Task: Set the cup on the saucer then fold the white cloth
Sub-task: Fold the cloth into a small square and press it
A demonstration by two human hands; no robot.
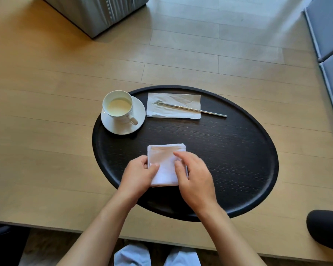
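A white cup [117,106] holding a pale milky drink stands on its white saucer [136,122] at the left edge of the round black table [229,150]. The white cloth [164,162] lies near the table's front as a small folded square. My left hand [137,176] grips the cloth's near left edge, thumb on top. My right hand [194,179] rests on its right side with the fingers curled down onto the fabric, covering the right edge.
Behind the cloth, a paper napkin [183,109] lies flat with a thin metal utensil [200,110] across it, handle pointing right. A grey upholstered block [96,12] stands on the wood floor at the back left; blue cushions [331,41] run along the right.
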